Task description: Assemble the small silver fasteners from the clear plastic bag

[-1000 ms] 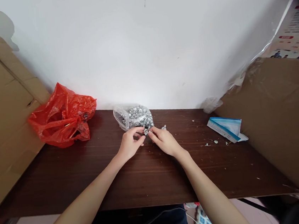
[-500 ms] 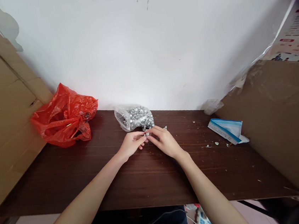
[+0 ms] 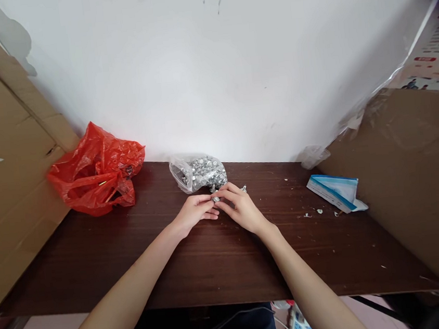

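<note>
Between my two hands is a small silvery metal part (image 3: 216, 199) with a round face; it is too small to tell its exact kind. My left hand (image 3: 191, 214) pinches it from the left with thumb and forefinger, the other fingers curled beneath. From the right, my right hand (image 3: 243, 209) holds it with thumb and fingertips. Just behind the hands lies a clear plastic bag (image 3: 181, 176) full of similar metal parts (image 3: 206, 170), its mouth toward the left. Another small metal part (image 3: 244, 188) lies beyond my right hand, partly hidden by it.
A crumpled red plastic bag (image 3: 104, 168) lies at the back left beside a cardboard box (image 3: 10, 155). On the right are a blue-and-white packet (image 3: 334, 192), white scraps (image 3: 319, 211) and another carton (image 3: 409, 176). A white wall (image 3: 235, 89) closes off the brown table (image 3: 214, 264).
The metal part has turned slightly, so its round face shows more toward me. The lower fingers of my left hand have stretched out to the right. Both hands stay in nearly the same place.
</note>
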The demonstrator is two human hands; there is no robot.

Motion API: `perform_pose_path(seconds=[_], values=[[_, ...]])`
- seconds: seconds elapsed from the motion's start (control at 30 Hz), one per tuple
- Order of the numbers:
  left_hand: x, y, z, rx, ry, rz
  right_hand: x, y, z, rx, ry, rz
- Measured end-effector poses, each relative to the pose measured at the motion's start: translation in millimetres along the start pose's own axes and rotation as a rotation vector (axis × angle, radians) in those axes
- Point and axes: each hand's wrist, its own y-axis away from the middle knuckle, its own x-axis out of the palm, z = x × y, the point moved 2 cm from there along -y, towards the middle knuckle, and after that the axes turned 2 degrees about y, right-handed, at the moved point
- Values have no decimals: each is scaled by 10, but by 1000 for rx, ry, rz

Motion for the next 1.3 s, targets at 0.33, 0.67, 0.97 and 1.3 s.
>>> perform_pose_path(seconds=[0.33,0.67,0.97,1.3], values=[[-13,-21,44,55,66,-21,-107,-6,11,43,-16,22],[26,-14,33,194,27,-65,-123,-10,-68,198,-22,38],[3,-52,80,304,-4,-82,-122,-15,-86,208,-28,18],[12,-62,112,340,-61,-30,-127,-10,-99,258,-113,34]])
